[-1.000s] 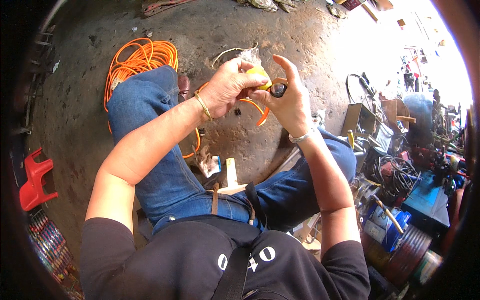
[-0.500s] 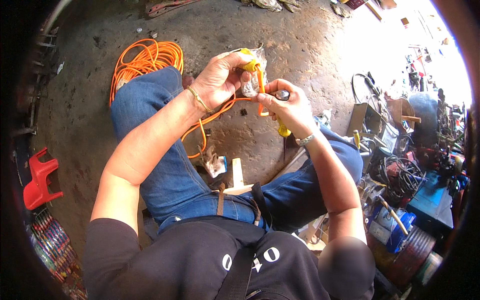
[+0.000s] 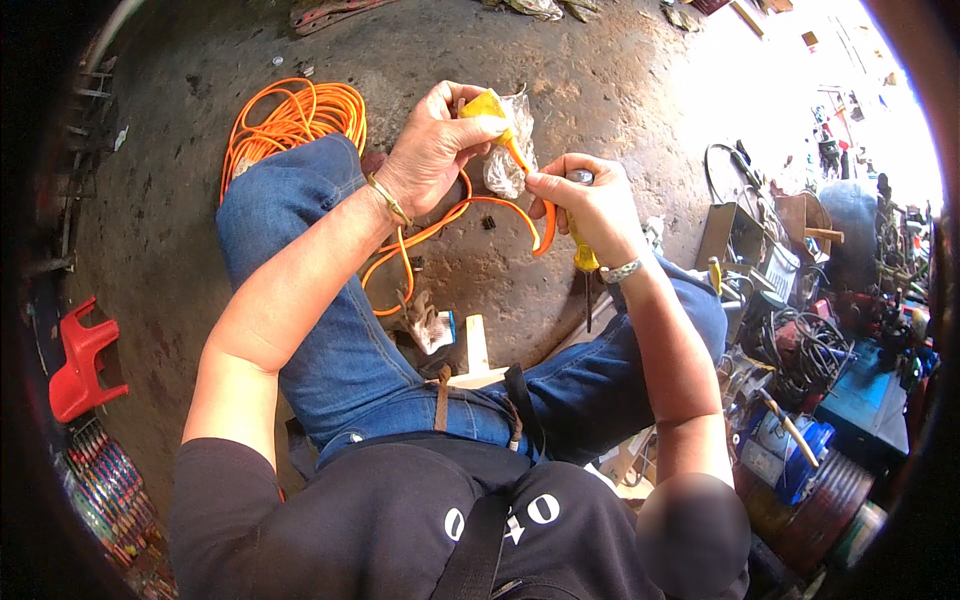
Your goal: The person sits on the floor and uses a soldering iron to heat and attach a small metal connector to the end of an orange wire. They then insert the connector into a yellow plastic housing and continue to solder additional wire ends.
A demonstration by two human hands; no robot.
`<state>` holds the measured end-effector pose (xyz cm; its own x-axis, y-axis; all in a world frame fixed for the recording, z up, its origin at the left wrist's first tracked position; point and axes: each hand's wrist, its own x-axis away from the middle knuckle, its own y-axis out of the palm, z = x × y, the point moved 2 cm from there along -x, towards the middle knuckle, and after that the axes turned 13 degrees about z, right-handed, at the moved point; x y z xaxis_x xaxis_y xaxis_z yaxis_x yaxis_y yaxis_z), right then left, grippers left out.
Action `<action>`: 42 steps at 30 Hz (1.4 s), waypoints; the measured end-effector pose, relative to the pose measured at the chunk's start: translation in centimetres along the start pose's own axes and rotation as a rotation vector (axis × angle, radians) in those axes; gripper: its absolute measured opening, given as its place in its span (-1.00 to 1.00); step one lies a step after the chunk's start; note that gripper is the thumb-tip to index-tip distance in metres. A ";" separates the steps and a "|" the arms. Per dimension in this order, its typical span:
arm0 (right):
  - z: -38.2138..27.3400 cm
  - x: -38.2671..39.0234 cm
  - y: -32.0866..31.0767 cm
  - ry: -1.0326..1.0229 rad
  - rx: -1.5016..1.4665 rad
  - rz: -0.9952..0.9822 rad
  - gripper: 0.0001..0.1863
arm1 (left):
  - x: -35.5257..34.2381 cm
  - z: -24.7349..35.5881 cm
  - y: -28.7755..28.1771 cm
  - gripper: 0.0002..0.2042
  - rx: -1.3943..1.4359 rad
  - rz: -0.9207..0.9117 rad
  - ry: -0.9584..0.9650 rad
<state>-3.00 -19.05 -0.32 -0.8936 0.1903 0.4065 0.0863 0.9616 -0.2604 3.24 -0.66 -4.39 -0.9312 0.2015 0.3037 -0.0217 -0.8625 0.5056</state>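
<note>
My left hand point(image 3: 425, 155) grips a yellow plastic fitting point(image 3: 483, 108), with orange cable point(image 3: 545, 235) coming down from it. The fingers of my right hand point(image 3: 585, 205) are closed round that cable and a screwdriver with a yellow handle point(image 3: 585, 255), its shaft pointing down and its metal-capped end upward. A crumpled clear plastic bag point(image 3: 505, 170) lies on the floor just beneath my hands. The cable loops across the floor, and a coil of it point(image 3: 275, 120) lies beside my left knee. A dirty glove point(image 3: 430, 330) is between my legs.
The concrete floor point(image 3: 640, 100) is stained. A red plastic stool point(image 3: 80, 355) stands at left. On the right are crowded metal boxes, black cables point(image 3: 800, 345), a blue machine point(image 3: 860, 390) and a blue drum point(image 3: 785, 460). A pale wooden piece point(image 3: 475, 340) sits between my legs.
My left hand has moved up with the yellow fitting, exposing more orange cable below it. My right hand has lowered and closed on the cable, with the screwdriver swung to point downward.
</note>
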 end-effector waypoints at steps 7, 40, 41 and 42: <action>-0.8 0.3 -0.2 0.017 0.000 -0.012 -0.80 | 0.1 0.6 0.5 -0.63 -0.131 0.011 0.126; -2.2 1.3 0.9 -0.594 0.501 0.292 -0.75 | 0.7 0.3 1.5 -0.62 -0.044 0.017 0.114; -2.2 1.1 0.9 -0.555 0.476 0.300 -0.77 | 0.9 0.2 1.6 -0.62 -0.042 0.033 0.100; -2.3 1.0 1.1 -0.581 0.449 0.309 -0.77 | 1.0 0.2 1.8 -0.62 -0.028 0.040 0.090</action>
<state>-2.80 -17.37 1.79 -0.9556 0.1828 -0.2311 0.2923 0.6870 -0.6652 2.30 -1.92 -3.04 -0.9605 0.1255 0.2484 0.0066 -0.8820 0.4713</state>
